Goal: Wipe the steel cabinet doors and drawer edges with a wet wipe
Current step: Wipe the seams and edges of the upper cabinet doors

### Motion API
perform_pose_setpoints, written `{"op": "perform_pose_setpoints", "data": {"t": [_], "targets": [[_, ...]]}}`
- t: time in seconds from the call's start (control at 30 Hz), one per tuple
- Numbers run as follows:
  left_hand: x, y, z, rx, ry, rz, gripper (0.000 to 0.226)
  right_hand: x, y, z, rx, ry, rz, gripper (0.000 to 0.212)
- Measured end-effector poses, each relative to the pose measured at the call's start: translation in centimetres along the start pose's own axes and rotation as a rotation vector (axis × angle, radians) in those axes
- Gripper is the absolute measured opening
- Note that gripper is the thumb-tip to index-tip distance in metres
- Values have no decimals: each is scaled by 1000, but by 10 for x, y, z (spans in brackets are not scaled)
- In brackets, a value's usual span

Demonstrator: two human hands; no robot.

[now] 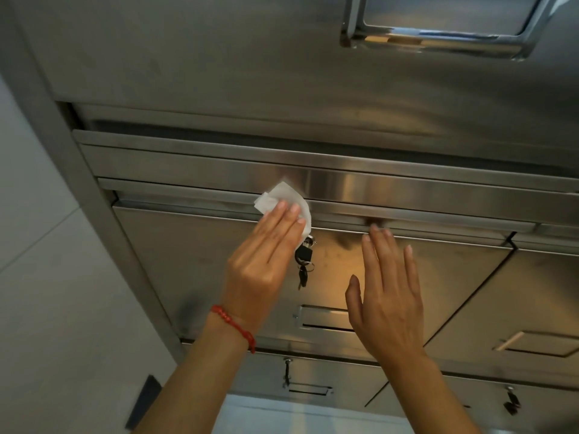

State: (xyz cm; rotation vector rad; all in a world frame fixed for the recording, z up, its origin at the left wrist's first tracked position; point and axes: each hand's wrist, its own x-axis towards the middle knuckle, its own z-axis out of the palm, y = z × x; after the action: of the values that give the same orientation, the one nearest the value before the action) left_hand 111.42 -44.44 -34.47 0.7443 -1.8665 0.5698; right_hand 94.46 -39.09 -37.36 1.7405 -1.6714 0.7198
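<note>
A steel cabinet [194, 73] fills the view, with two drawers pulled slightly out below its upper door. My left hand [263, 258], with a red string bracelet on the wrist, presses a white wet wipe [282, 195] with straight fingers against the top edge of the lower drawer [407, 214]. My right hand [388, 289] is flat with straight fingers, its tips touching that drawer's front edge to the right of the wipe. It holds nothing.
A key with a black fob [303, 261] hangs from the lock just under the wipe. Recessed handles [326, 317] sit in the lower door fronts, and another [438, 23] is at the top. Pale floor tiles [47, 277] lie to the left.
</note>
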Motion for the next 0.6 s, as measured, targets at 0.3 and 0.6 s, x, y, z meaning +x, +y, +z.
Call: {"op": "perform_pose_setpoints", "data": {"t": [0.3, 0.6], "targets": [[1, -4, 6, -16, -8, 16, 23, 3, -2, 7, 20, 78, 13, 51], [-4, -7, 4, -5, -23, -21, 23, 3, -3, 10, 56, 89, 18, 53]]}}
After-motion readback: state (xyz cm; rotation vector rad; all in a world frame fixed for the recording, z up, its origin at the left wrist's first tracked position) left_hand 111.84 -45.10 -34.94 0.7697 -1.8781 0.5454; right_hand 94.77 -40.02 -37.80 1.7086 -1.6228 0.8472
